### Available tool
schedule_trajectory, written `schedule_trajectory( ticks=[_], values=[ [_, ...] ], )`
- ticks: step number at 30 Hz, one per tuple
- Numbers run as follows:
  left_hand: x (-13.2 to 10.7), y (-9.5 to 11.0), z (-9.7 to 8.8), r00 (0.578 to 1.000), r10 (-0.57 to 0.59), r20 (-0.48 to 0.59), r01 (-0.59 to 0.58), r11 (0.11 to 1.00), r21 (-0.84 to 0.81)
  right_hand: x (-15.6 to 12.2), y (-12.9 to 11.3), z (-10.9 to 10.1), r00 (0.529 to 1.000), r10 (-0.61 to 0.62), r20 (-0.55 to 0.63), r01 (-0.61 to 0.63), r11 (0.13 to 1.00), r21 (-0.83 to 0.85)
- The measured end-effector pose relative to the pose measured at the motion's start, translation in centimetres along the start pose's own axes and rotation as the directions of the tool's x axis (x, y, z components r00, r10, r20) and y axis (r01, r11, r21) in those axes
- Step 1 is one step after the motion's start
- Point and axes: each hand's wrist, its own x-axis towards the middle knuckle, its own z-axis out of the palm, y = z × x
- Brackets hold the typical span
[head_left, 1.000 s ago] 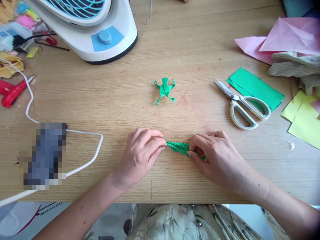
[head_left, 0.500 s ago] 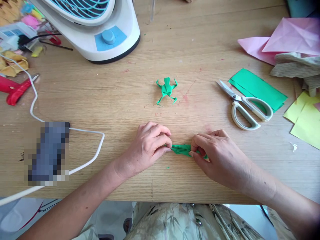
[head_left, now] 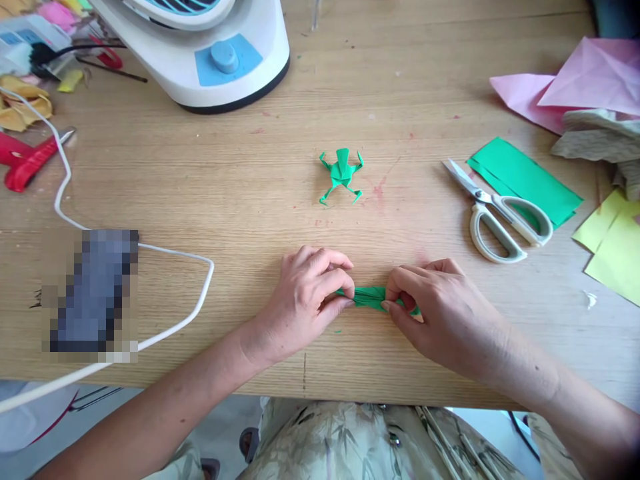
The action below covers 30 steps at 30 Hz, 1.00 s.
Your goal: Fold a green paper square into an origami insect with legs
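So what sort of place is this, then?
Most likely a home craft desk used for paper folding. On the wooden table lie a finished green paper frog, scissors, pink paper and yellow paper. The left hand and right hand pinch a folded green piece.

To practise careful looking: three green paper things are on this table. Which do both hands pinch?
The folded green strip, pinched between left hand and right hand; the green frog and flat green sheets lie farther back, unheld.
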Motion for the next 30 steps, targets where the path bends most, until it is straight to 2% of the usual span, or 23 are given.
schedule_trajectory(
  ticks=[10, 17, 23, 30],
  values=[
    [-0.7, 0.1, 0.3, 0.998, -0.055, -0.033, 0.055, 0.998, 0.009, -0.1, 0.0, 0.1, 1.000, 0.011, 0.005, -0.011, 1.000, -0.006],
    [-1.0, 0.8, 0.5, 0.986, -0.147, -0.082, 0.149, 0.989, 0.015, 0.0, 0.0, 0.0, 1.000, 0.015, 0.007, -0.015, 1.000, 0.012],
    [-1.0, 0.7, 0.4, 0.989, -0.132, -0.074, 0.135, 0.990, 0.042, 0.0, 0.2, -0.2, 0.999, 0.015, 0.040, -0.015, 1.000, 0.019],
    [-0.8, 1.1, 0.2, 0.987, -0.144, -0.074, 0.149, 0.986, 0.076, 0.0, 0.1, -0.2, 1.000, -0.002, 0.007, 0.002, 1.000, 0.008]
  ],
)
